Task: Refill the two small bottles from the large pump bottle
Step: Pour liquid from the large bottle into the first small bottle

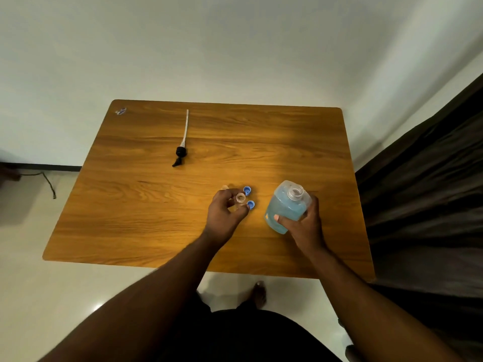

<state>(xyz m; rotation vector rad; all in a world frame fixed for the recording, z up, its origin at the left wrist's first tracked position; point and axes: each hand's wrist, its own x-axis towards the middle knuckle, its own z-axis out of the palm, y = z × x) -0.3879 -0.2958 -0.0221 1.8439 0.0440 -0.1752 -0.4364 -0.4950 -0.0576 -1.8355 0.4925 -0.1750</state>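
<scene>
Wooden table (pixel 146 210) against a pale wall, dark curtain (pixel 428 194) down the right side, glossy light floor below. Near the middle of the tabletop, left hand (pixel 224 213) curled around a small clear bottle (pixel 240 198), open mouth facing up, fingers and thumb closed on its sides. Behind that hand, part of a second small clear bottle (pixel 225 187), mostly hidden. Just right of the held bottle, two blue caps: far cap (pixel 247 189) and near cap (pixel 250 204), both lying open side up on the wood, the near one touching or almost touching the left fingertips; cannot tell which. Further right, right hand (pixel 304 223) wrapped around a large clear bottle (pixel 286 207) holding blue liquid, neck open, body tilted with its top leaning away; thumb pressed across the near face, fingers round the far side. Towards the far left of the table, well apart from both hands, black pump head (pixel 180 152) lying flat with its long white tube pointing away. Small sticker (pixel 120 111) at the far left corner. Black cable (pixel 48 182) trailing across the floor at left. Bare foot (pixel 259 293) showing beneath the near edge.
</scene>
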